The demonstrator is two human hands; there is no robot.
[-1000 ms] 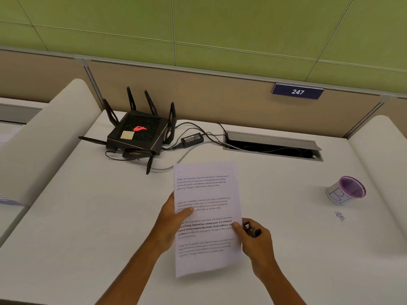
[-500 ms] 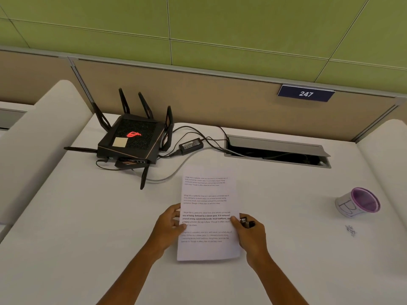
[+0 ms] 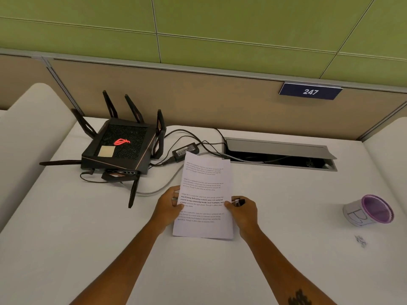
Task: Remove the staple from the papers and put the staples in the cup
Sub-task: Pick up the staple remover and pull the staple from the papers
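The left hand (image 3: pixel 168 206) grips the papers (image 3: pixel 203 195) at their nine o'clock edge, the sheets now tilted farther toward the router (image 3: pixel 120 146) than a second ago. The right hand (image 3: pixel 243 213) pinches the three o'clock edge while clutching a staple remover (image 3: pixel 239 202). The cup (image 3: pixel 370 213) lies tipped at three o'clock, staples (image 3: pixel 361 241) just at its six.

**Printed sheets held in both hands over the white desk**

The left hand (image 3: pixel 168 208) pinches the left edge of the papers (image 3: pixel 204 194), thumb on the printed face. The right hand (image 3: pixel 243 213) grips the right edge, and a small black staple remover (image 3: pixel 239 202) juts from its fingers. Left of the papers' far end stands a black router (image 3: pixel 120 148) with a power adapter (image 3: pixel 186 151) beside it. Well to the right of the papers lies a purple-rimmed cup (image 3: pixel 369 213), tipped on its side on the desk (image 3: pixel 66 238), with loose staples (image 3: pixel 361 241) near it.
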